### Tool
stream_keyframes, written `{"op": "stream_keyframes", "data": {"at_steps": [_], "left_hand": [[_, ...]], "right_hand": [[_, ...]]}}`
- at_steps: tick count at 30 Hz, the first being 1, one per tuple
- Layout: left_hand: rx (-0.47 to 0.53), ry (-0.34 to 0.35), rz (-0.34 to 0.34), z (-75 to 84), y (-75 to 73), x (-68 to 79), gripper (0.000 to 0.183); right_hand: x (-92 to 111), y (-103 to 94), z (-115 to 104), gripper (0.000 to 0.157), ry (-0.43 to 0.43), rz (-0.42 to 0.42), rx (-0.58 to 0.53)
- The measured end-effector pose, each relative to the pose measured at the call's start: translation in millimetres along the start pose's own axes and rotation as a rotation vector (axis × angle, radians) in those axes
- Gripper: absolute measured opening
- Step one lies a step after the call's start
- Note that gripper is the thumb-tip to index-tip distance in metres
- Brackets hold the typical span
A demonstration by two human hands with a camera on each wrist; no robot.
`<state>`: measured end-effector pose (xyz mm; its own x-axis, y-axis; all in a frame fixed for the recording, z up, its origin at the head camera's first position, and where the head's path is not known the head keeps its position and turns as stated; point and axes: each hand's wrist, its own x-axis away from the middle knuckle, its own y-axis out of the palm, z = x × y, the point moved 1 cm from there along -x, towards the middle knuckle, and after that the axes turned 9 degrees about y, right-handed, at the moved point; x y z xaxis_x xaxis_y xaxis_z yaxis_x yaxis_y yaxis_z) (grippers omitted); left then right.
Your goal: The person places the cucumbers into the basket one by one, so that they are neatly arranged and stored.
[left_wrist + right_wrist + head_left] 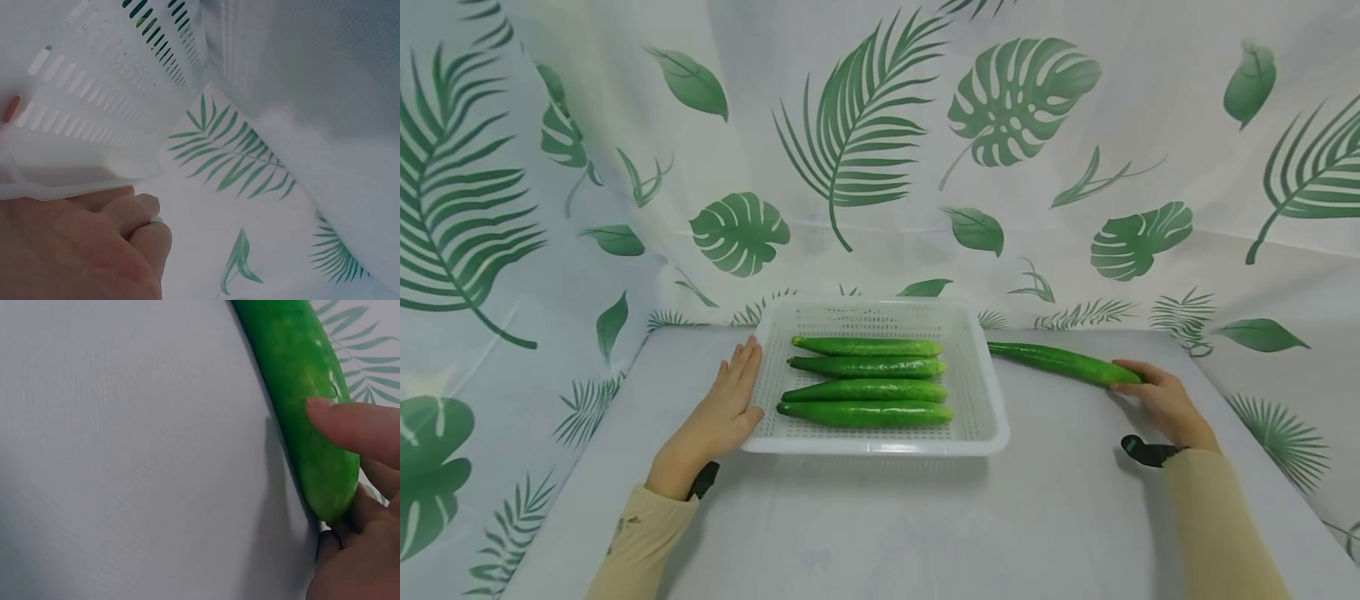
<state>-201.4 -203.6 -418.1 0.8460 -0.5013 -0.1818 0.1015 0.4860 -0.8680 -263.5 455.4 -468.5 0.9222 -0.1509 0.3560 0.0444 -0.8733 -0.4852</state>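
A white plastic basket [880, 447] with slotted walls stands on the table, with several green cucumbers [865, 413] lying side by side in it. My left hand [722, 408] holds the basket's left side, its fingers along the outside and the thumb over the rim; the left wrist view shows that hand [87, 244] against the rim [62, 189]. To the right, my right hand [1165, 400] grips the near end of another cucumber [1052, 361]. In the right wrist view the thumb presses on this cucumber [300, 400], with the other fingers partly hidden behind its end.
A white cloth printed with green leaves [850, 167] hangs behind and at both sides of the pale table [865, 533]. The basket's right wall hides the far tip of the single cucumber. Dark straps [1150, 452] circle both wrists.
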Motion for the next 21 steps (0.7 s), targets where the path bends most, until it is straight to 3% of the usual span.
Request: {"op": "stream_keyframes", "data": {"at_steps": [14, 21], "left_hand": [[0.006, -0.009, -0.01, -0.5, -1.6, -0.7, 0.084], [0.019, -0.01, -0.016, 0.0, -0.8, -1.0, 0.083]], "right_hand": [[14, 15.0, 6, 0.086, 0.004, 0.004, 0.013], [27, 20.1, 13, 0.084, -0.012, 0.049, 0.012]]}}
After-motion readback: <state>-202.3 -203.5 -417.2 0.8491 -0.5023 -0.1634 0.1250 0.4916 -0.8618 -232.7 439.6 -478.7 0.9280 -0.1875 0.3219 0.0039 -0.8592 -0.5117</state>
